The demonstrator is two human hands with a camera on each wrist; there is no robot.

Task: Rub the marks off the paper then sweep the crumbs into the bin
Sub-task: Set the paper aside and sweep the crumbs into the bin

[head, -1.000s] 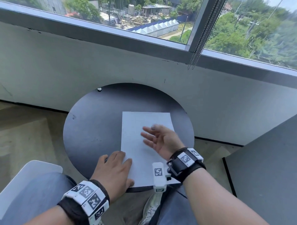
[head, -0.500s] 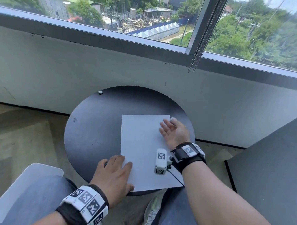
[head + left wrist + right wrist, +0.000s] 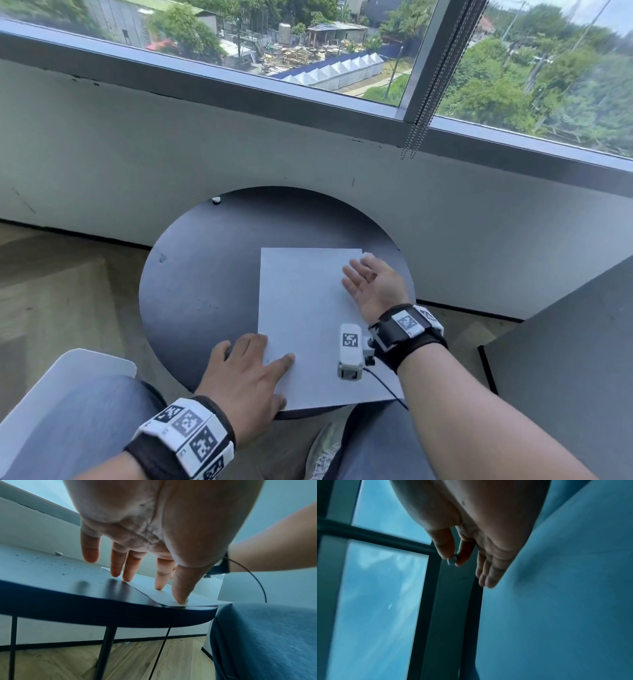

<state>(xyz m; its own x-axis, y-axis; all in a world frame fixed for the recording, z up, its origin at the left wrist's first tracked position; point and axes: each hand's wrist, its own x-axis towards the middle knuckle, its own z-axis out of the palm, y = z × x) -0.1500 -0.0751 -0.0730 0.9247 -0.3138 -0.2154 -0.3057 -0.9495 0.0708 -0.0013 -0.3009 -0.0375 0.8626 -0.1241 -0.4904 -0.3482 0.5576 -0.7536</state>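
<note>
A white sheet of paper point(image 3: 301, 308) lies on the round dark table point(image 3: 198, 274), its near edge hanging over the rim. My left hand point(image 3: 260, 353) presses flat on the sheet's near left corner, fingers straight point(image 3: 126, 573). My right hand point(image 3: 368, 281) stands on its little-finger edge at the sheet's far right edge, palm facing left. Its thumb and forefinger pinch a small white piece, seemingly an eraser point(image 3: 368, 255) point(image 3: 452, 560), while the other fingers stay straight. Fine crumbs point(image 3: 51, 563) speckle the table left of the paper. No bin is in view.
A small white lump point(image 3: 215, 200) sits at the table's far edge by the grey wall point(image 3: 342, 192). A white chair seat point(image 3: 51, 387) is at my left, a dark panel point(image 3: 565, 359) at my right. My knees sit under the near rim.
My right hand has slid from the middle of the sheet to its far right edge. The left hand has stayed on the near left corner.
</note>
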